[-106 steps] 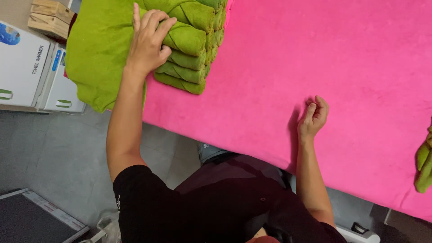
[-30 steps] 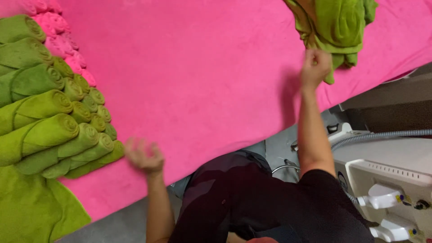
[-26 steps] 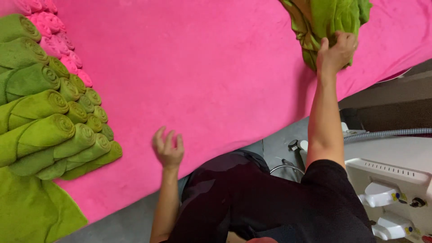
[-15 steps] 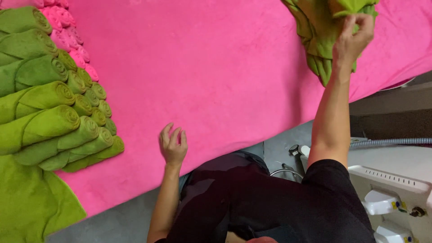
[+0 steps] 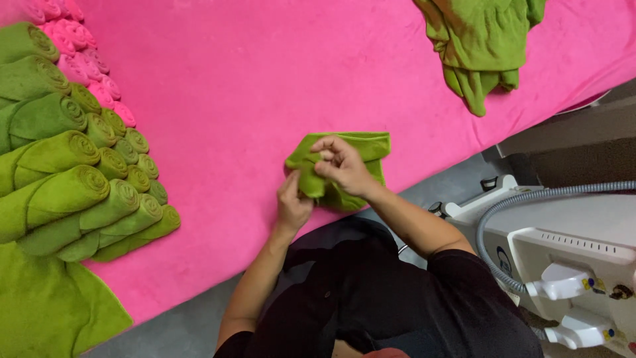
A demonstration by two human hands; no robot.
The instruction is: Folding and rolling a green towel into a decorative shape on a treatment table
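A small crumpled green towel (image 5: 361,149) lies near the front edge of the pink-covered table (image 5: 265,73). My left hand (image 5: 293,201) grips the towel's lower left part. My right hand (image 5: 344,166) pinches the towel from above, fingers closed on the cloth. Both hands sit close together over the towel.
Several rolled green towels (image 5: 59,179) are stacked at the left, with rolled pink towels (image 5: 86,66) behind them. A flat green cloth (image 5: 46,305) lies at the lower left. A heap of loose green towels (image 5: 480,40) sits at the top right. A white machine with a grey hose (image 5: 570,265) stands at the right.
My right hand has pulled one green towel off the heap at the top right and brought it down to the table's front edge. My left hand has moved up and taken hold of it.
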